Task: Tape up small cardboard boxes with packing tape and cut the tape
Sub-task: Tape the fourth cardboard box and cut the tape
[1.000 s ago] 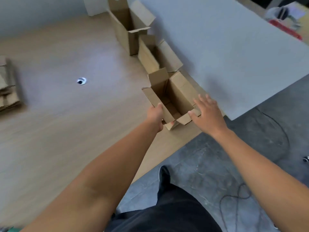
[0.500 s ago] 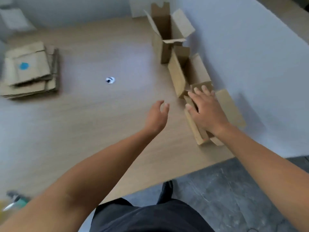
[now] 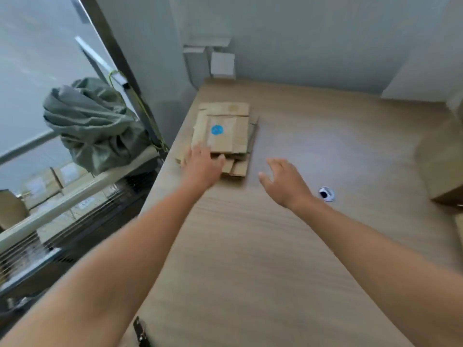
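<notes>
Reaching out over a pale wooden table (image 3: 250, 259), I have both arms stretched forward and my hands well apart. A stack of flattened cardboard boxes (image 3: 225, 146) lies near the table's far left corner, the top sheet marked with a round blue sticker (image 3: 217, 129). My left hand (image 3: 201, 166) rests on the stack's near left corner, fingers straight and laid flat over the cardboard, thumb out to the right along the near edge of the upper sheets; I cannot tell whether the thumb tucks under them. My right hand (image 3: 285, 181) hovers above bare table to the right of the stack, fingers spread and relaxed, holding nothing and not touching the cardboard. A small round cable hole (image 3: 327, 194) sits in the tabletop just beside my right wrist. At the right edge a brown cardboard box (image 3: 441, 169) is cut off and blurred, so its flaps are hard to make out. A dark object (image 3: 141, 331) at the bottom edge, beside my left forearm, is mostly out of frame and I cannot identify it. Beyond the table's left side sits a crumpled grey-green bag (image 3: 92, 123).
</notes>
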The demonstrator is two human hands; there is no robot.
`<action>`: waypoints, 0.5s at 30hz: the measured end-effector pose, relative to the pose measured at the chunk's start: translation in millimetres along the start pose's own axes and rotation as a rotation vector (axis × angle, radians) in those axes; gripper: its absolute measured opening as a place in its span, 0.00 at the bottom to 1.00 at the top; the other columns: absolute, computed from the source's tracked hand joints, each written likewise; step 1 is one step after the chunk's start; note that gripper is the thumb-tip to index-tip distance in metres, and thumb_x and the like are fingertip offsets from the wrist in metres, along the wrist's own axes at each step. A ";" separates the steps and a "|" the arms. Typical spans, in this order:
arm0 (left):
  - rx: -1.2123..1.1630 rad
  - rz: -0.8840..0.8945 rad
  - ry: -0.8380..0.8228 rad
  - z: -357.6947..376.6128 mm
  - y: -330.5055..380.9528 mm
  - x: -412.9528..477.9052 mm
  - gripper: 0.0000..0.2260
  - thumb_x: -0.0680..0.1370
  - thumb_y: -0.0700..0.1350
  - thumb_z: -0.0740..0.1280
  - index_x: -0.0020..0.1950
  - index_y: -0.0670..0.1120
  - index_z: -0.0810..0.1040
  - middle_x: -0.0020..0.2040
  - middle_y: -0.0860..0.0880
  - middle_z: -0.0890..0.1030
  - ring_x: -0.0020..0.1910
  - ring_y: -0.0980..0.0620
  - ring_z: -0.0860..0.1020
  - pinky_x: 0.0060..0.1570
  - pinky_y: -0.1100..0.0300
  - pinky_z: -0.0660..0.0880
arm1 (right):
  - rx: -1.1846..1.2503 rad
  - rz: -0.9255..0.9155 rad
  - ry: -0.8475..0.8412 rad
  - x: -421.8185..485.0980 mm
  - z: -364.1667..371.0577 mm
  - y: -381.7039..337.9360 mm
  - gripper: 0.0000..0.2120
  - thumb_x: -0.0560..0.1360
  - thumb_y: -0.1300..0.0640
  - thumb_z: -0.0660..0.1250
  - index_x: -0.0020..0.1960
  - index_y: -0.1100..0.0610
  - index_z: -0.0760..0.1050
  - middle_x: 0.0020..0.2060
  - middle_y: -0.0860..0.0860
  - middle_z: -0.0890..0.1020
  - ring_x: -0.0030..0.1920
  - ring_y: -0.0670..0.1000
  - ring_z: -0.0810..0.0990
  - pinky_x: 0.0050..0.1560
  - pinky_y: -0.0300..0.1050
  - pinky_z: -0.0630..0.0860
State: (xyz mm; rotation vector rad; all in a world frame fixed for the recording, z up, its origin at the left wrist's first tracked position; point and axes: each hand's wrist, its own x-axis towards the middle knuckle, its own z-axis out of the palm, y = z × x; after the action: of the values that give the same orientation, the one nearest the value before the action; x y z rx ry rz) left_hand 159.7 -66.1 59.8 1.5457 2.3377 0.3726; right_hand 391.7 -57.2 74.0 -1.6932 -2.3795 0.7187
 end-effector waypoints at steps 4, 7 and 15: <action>-0.174 -0.066 -0.013 2.1 -46.6 98.7 0.32 0.81 0.61 0.60 0.79 0.42 0.62 0.78 0.43 0.64 0.76 0.42 0.60 0.75 0.46 0.60 | 0.105 0.060 -0.010 108.4 35.6 -30.6 0.31 0.82 0.44 0.59 0.80 0.58 0.58 0.78 0.55 0.61 0.79 0.56 0.55 0.78 0.52 0.55; -0.361 -0.131 -0.062 23.0 -58.9 143.9 0.30 0.79 0.59 0.65 0.77 0.46 0.66 0.69 0.45 0.74 0.68 0.44 0.73 0.63 0.50 0.72 | 0.179 0.172 -0.004 169.9 57.4 -34.1 0.33 0.80 0.44 0.61 0.80 0.55 0.57 0.78 0.55 0.60 0.77 0.56 0.58 0.76 0.54 0.61; -0.573 -0.329 -0.057 60.4 -64.3 170.1 0.14 0.75 0.57 0.73 0.47 0.51 0.72 0.51 0.50 0.80 0.51 0.50 0.78 0.48 0.53 0.77 | 0.374 0.255 0.120 203.1 83.9 -14.5 0.32 0.78 0.49 0.66 0.79 0.49 0.58 0.67 0.53 0.69 0.60 0.51 0.74 0.57 0.43 0.70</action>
State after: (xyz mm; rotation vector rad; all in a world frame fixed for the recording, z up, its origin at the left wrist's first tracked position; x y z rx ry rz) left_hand 67.1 68.9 -39.8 0.8790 2.1259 0.8122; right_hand 274.8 100.4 -26.0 -1.8251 -1.8265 0.9956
